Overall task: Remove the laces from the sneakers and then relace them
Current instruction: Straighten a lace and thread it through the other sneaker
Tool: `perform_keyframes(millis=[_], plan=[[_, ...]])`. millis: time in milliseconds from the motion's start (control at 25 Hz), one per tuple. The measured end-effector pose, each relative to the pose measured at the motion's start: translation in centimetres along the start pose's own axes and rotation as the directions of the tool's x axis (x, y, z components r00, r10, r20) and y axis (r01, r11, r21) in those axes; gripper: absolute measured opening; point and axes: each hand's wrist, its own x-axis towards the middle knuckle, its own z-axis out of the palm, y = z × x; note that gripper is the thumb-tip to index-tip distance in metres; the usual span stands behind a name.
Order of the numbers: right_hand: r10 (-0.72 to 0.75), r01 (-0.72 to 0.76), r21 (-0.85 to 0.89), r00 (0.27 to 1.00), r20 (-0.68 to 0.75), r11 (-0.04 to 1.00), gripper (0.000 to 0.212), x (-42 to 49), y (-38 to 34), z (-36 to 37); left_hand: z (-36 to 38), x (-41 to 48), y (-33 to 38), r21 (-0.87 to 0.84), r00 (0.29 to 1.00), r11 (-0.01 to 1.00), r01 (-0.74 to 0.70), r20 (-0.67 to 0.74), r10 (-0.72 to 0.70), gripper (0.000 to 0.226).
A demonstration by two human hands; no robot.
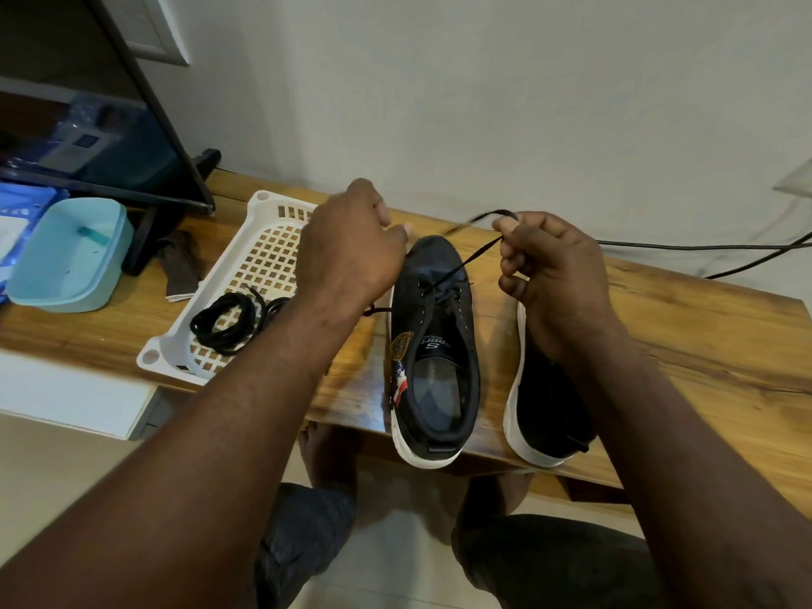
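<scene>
Far to the left of the middle sneaker (433,345), a blue packet (19,213) and a pale blue tub (66,257) are sitting under a dark screen (88,103), with a brown cloth (180,270) lying just past the tub. A white basket (263,204) is lying nearer the sneaker's left side, and a coiled black lace (224,320) is resting in it. The left hand (351,252) is hovering at the sneaker's toe, back to the camera and fingers curled. What they are holding is hidden, and the forearm is covering part of the basket.

The middle sneaker is standing on its sole, toe toward the wall, with its lace (465,259) running through the front eyelets. That lace is stretching up and right to the right hand (553,274), which is pinching it between thumb and forefinger while the other fingers are curling in. The right forearm is covering much of the second sneaker (545,415), which is lying just to the right. Black cables (703,246) are trailing off farther right.

Everything is resting on a wooden table (703,345) against a pale wall (483,103). Below the sneaker, the person's knees and bare feet are showing above a tiled floor (66,476).
</scene>
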Motion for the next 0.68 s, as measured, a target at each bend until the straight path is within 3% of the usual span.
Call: perform_keyframes(millis=[80,160,240,440,680], plan=[[0.01,-0.009,0.051,1.0,-0.018,0.999,0.008,0.0,-0.1,-0.1,0.3,-0.1,0.1,-0.111,0.985,0.988,0.104,0.149,-0.087,0.025],[0.01,-0.007,0.084,1.0,-0.027,0.996,0.004,0.0,-0.2,-0.2,0.6,-0.5,0.1,-0.18,0.938,0.974,0.139,0.338,-0.072,0.019],[0.006,-0.002,0.134,0.999,-0.034,0.991,0.004,0.0,-0.4,-0.3,0.9,-0.8,0.1,-0.172,0.896,0.977,0.126,0.442,-0.037,0.009],[0.013,-0.002,0.315,0.999,-0.034,0.949,0.009,0.2,-1.1,-0.8,2.2,-0.6,-0.8,-0.165,0.874,0.982,0.087,0.486,0.004,0.018],[0.011,-0.058,0.459,0.994,0.104,0.886,0.013,0.1,-1.3,-0.9,2.6,-1.1,-0.4,-0.281,0.868,0.956,0.091,0.492,0.062,0.02]])
